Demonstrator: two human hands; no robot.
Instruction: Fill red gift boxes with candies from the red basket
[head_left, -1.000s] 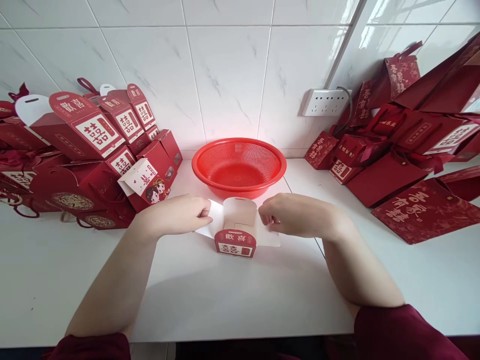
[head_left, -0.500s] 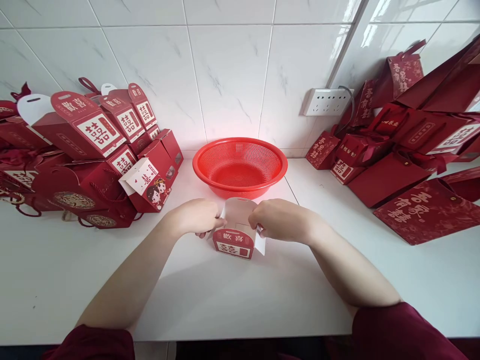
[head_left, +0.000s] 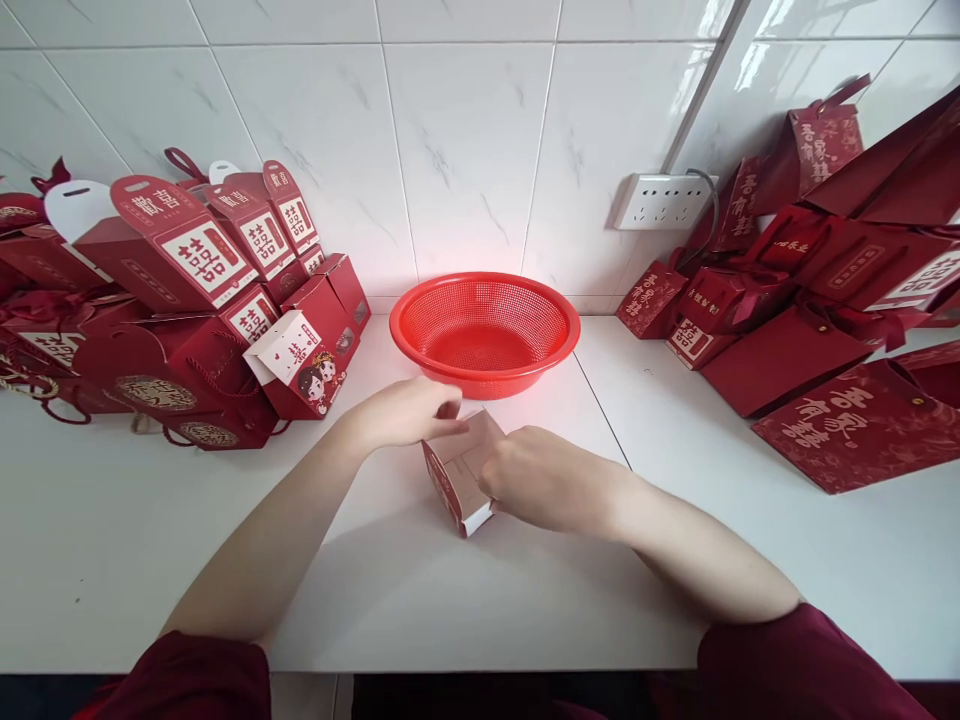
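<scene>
A small open-topped red gift box with a pale inside stands on the white table in front of me, turned at an angle. Its red printed side faces left. My right hand is closed on the box's right wall, with the fingertips partly hidden behind the knuckles. At the box's far left edge is my left hand, its bent fingers and thumb apart, with a gap between them. Whether its thumb touches the cardboard I cannot tell.
Behind the box stands a red plastic basket near the tiled wall. Stacked red gift boxes fill the left side. More red boxes and bags crowd the right. A white power strip is on the wall.
The box has been turned so its printed front now faces left. My left hand has come off its left side and risen slightly; my right hand has shifted left and nearer to me.
</scene>
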